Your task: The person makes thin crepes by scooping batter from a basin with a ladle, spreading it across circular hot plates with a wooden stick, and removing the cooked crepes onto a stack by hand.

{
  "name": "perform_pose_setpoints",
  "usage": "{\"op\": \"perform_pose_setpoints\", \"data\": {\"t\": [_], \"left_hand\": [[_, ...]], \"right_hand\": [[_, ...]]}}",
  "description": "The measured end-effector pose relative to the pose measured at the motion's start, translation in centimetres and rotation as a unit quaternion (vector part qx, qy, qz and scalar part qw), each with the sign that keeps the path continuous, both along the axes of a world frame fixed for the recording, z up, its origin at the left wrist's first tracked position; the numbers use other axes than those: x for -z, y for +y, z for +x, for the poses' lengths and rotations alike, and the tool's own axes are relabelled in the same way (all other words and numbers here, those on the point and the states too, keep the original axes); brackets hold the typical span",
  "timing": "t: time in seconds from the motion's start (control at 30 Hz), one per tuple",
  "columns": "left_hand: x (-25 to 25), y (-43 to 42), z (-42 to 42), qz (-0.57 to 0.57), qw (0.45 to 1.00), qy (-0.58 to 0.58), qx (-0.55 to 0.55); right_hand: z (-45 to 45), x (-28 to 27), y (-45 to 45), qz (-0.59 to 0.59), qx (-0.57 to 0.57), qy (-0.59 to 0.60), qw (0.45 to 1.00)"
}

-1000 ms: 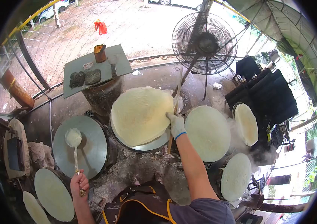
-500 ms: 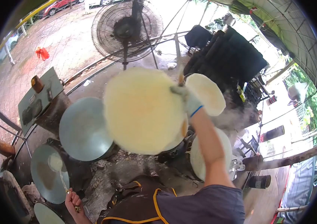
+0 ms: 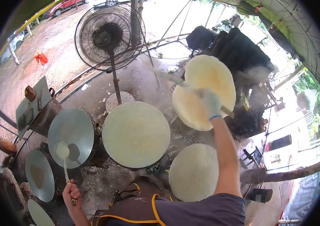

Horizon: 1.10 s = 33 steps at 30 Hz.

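My left hand point(image 3: 72, 194), bare, is closed round the handle of a ladle point(image 3: 62, 150); its batter-coated bowl hangs over a bare round griddle point(image 3: 78, 128). On my right hand point(image 3: 208, 102) is a pale glove with a blue cuff. It is blurred and grips a long flat wooden stick point(image 3: 226, 110) above a pale, lightly browned flatbread point(image 3: 194, 109). Behind this one, another flatbread point(image 3: 211, 75) overlaps it. A griddle covered with a pale round sheet point(image 3: 136, 133) lies at the centre, and a second covered round point(image 3: 194, 171) is nearer my right forearm.
A standing fan point(image 3: 110, 36) is at the back left, beyond the griddles. Black stacked material point(image 3: 239, 52) stands at the back right amid steam. At the left are a metal plate on a drum point(image 3: 35, 105) and another griddle point(image 3: 39, 175). A log point(image 3: 297, 173) juts in from the right.
My right hand has carried the large flatbread from the centre to the stack area at the right, uncovering the coated central griddle. The view has turned right. My left hand still holds the ladle.
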<state>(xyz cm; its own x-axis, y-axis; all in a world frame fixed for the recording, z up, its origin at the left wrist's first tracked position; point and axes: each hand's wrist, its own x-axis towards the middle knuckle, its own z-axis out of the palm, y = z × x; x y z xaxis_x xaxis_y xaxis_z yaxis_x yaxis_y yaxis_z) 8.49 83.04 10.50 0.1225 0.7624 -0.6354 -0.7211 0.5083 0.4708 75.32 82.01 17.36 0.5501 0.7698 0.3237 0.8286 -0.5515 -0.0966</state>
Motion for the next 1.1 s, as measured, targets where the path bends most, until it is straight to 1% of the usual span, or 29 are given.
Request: {"op": "perform_pose_setpoints", "data": {"t": [0.07, 0.17, 0.27, 0.3, 0.4, 0.47, 0.5, 0.53, 0.57, 0.6, 0.63, 0.67, 0.7, 0.73, 0.77, 0.8, 0.83, 0.87, 0.9, 0.97, 1.0, 1.03, 1.07, 1.1], "left_hand": [[-0.4, 0.0, 0.4, -0.003, 1.0, 0.017, -0.003], [-1.1, -0.9, 1.2, 0.002, 0.999, 0.041, -0.028], [-1.6, -2.3, 1.1, 0.003, 0.998, 0.044, -0.05], [-1.7, -2.9, 1.0, 0.001, 0.998, 0.041, -0.055], [-2.3, -4.4, 0.6, -0.034, 0.991, 0.026, -0.125], [-2.2, -5.9, -0.3, -0.025, 0.99, 0.023, -0.139], [-2.1, -7.1, -0.8, -0.021, 0.988, 0.021, -0.151], [-2.0, -8.0, -1.3, -0.013, 0.989, -0.008, -0.146], [-1.9, -9.0, -2.0, -0.002, 0.988, -0.033, -0.152], [-1.9, -10.5, -3.0, 0.012, 0.983, -0.054, -0.175], [-1.9, -12.0, -3.6, 0.038, 0.981, -0.073, -0.174], [-2.0, -13.2, -4.1, 0.066, 0.977, -0.086, -0.183], [-2.8, -14.7, -4.0, 0.056, 0.97, -0.091, -0.218], [-2.6, -16.5, -4.7, 0.06, 0.967, -0.089, -0.233], [-3.6, -18.1, -5.2, 0.099, 0.962, -0.078, -0.244], [-4.9, -19.8, -5.6, 0.096, 0.955, -0.079, -0.271], [-4.0, -21.9, -6.6, 0.142, 0.943, -0.086, -0.289], [-3.8, -24.0, -7.6, 0.155, 0.929, -0.094, -0.322], [-3.7, -26.3, -8.5, 0.17, 0.916, -0.105, -0.347], [-4.3, -31.1, -10.0, 0.173, 0.886, -0.095, -0.419], [-3.2, -34.8, -10.6, 0.183, 0.873, -0.091, -0.442], [-2.6, -38.0, -11.3, 0.181, 0.859, -0.072, -0.473], [-2.3, -41.1, -11.9, 0.177, 0.846, -0.054, -0.5], [-1.8, -44.3, -12.5, 0.174, 0.832, -0.037, -0.525]], "right_hand": [[0.7, 6.1, 0.6, -0.048, 0.013, -0.008, 0.999], [0.9, 13.4, 0.7, -0.092, 0.011, 0.039, 0.995], [0.6, 17.3, 0.1, -0.108, 0.003, 0.071, 0.992], [0.6, 17.8, 0.1, -0.114, 0.001, 0.077, 0.99], [-0.4, 15.9, -0.4, -0.131, 0.018, 0.082, 0.988], [-0.8, 15.0, -1.0, -0.131, 0.029, 0.086, 0.987], [-1.0, 14.2, -1.7, -0.153, 0.023, 0.089, 0.984], [-1.4, 13.7, -2.1, -0.176, 0.009, 0.091, 0.98], [-0.8, 14.5, -2.6, -0.185, -0.015, 0.116, 0.976], [-1.6, 14.3, -3.1, -0.146, -0.046, 0.159, 0.975], [-1.9, 15.1, -2.6, -0.109, -0.05, 0.191, 0.974], [-5.3, 12.2, -1.6, -0.055, -0.062, 0.231, 0.969], [-3.3, 16.0, -0.4, 0.007, -0.124, 0.235, 0.964], [-4.9, 15.8, 1.6, 0.031, -0.216, 0.341, 0.915], [-8.2, 16.4, 3.4, 0.021, -0.223, 0.305, 0.926], [-11.4, 17.0, 5.3, 0.013, -0.229, 0.269, 0.936], [-16.1, 16.4, 6.8, -0.023, -0.3, 0.307, 0.903], [-26.4, 8.3, 5.5, -0.219, -0.298, 0.237, 0.899], [-30.8, 9.7, 6.6, -0.189, -0.367, 0.339, 0.845], [-38.5, 15.7, 7.1, -0.145, -0.442, 0.542, 0.7], [-42.4, 19.5, 7.2, -0.22, -0.485, 0.551, 0.643], [-46.7, 21.1, 7.7, -0.296, -0.518, 0.552, 0.582], [-52.5, 19.1, 4.6, -0.301, -0.557, 0.492, 0.597], [-58.8, 16.3, -0.8, -0.314, -0.58, 0.476, 0.582]]}}
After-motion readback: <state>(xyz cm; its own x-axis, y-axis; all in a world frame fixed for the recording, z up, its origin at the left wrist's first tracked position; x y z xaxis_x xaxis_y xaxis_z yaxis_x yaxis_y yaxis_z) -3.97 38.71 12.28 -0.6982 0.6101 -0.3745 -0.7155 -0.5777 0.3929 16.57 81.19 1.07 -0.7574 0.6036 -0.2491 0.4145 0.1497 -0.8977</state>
